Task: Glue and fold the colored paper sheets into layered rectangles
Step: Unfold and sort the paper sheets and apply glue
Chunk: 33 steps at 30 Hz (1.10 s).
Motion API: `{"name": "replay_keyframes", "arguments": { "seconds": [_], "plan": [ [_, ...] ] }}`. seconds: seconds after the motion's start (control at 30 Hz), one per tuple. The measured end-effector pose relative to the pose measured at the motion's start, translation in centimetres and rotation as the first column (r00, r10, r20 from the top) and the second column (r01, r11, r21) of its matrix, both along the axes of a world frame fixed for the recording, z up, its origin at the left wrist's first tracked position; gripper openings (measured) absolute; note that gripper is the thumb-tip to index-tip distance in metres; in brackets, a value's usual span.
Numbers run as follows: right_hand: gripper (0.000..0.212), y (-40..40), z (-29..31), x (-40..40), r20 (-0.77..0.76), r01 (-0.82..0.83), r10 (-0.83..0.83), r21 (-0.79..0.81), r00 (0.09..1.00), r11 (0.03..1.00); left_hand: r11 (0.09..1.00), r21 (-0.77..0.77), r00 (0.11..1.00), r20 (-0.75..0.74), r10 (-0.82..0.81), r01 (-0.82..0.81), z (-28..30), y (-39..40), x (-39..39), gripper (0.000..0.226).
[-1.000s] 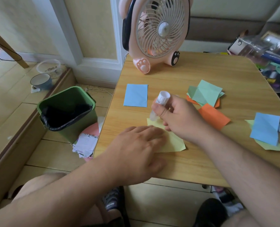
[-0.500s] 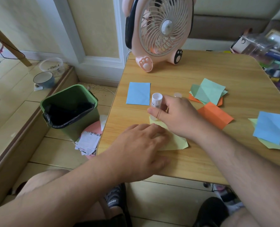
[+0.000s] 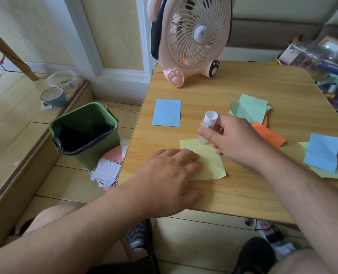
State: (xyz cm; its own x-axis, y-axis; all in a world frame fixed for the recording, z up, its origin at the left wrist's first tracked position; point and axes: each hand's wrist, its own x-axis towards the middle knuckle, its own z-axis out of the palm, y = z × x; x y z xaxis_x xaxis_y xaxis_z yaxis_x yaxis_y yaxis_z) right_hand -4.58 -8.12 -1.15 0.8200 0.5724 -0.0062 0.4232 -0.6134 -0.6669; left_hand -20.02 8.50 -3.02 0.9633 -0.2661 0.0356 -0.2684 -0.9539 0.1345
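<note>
Right hand [image 3: 235,141] pinching upright glue stick [image 3: 207,127], tip down on yellow sheet [image 3: 209,165] beneath; left hand [image 3: 168,175] flat, pinning near corner.

Pale yellow sheet [image 3: 207,161] near centre; white glue stick [image 3: 208,123] above it. Light blue sheet [image 3: 167,113] far left, another [image 3: 322,155] at right over pale yellow-green paper [image 3: 330,174]. Mint green sheets [image 3: 250,108] overlie orange sheets [image 3: 269,136]. Light wood-grain table [image 3: 243,190]. Pink fan [image 3: 191,36], paw-print feet. Green bin [image 3: 85,131], black liner.
</note>
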Motion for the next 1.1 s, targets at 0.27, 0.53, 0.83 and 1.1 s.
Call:
{"name": "replay_keyframes", "arguments": {
  "seconds": [0.27, 0.53, 0.83, 1.1],
  "plan": [
    [0.03, -1.2, 0.3, 0.3, -0.04, 0.064, -0.065, -0.013, 0.997, 0.998, 1.0, -0.004, 1.0, 0.005, 0.002, -0.002, -0.1, 0.0, -0.1, 0.064],
    [0.03, -1.6, 0.5, 0.2, -0.035, 0.074, -0.074, -0.005, 0.997, 0.997, 1.0, -0.011, 1.0, 0.022, -0.011, 0.011, -0.3, 0.0, -0.2, 0.063],
    [0.019, -1.7, 0.4, 0.3, -0.253, 0.197, -0.149, 0.175, 0.956, 0.965, 1.0, -0.012, 0.999, 0.028, -0.014, 0.015, -0.6, 0.0, -0.3, 0.066],
    [0.033, 1.2, 0.8, -2.0, 0.014, 0.013, -0.016, 0.16, 1.0, 0.987, 1.0, -0.026, 1.0, 0.031, -0.005, 0.006, -1.0, -0.6, -0.8, 0.06]
  ]
}}
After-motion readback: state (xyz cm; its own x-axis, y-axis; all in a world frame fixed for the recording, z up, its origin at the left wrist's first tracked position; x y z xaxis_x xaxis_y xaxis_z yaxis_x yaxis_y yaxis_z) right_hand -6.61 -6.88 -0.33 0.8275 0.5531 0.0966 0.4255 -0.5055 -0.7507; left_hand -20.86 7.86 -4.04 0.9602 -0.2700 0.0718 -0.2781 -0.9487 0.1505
